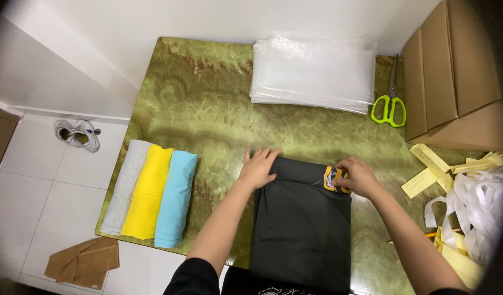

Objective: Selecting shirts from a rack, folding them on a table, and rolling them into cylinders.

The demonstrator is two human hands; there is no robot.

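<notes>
Table (208, 109), green marbled top, seen from above; holds folded clothes, bags, scissors and boxes.

Dark garment (300, 224): charcoal cloth, folded into a long rectangle, lying at the near edge of the table, a little right of its middle; its lower end hangs over the near edge; its far end is a straight fold.

Left hand (258, 168): palm down, fingers spread flat, pressing on the far left corner of the dark garment; not gripping anything.

Right hand (358, 176): at the far right corner of the dark garment; fingertips pressed together, pinching a small orange and dark tag (332, 179) fixed at that corner.

Three folded garments near the left edge of the table, side by side and touching: grey (126, 186), yellow (148, 191), light blue (175, 198); the light blue one lies nearest the left hand, but well apart from it.

Stack of clear plastic bags (314, 71): at the far edge, right of middle.

Scissors (391, 98): green handles, just right of the bags, blades pointing to the far edge.

Cardboard boxes (453, 71): at the far right corner.

Yellow paper strips (426, 164) and white crumpled plastic (481, 202): along the right edge, near the right hand.

Floor beside the table: pair of pale shoes (78, 134); brown folded paper (83, 263).
</notes>
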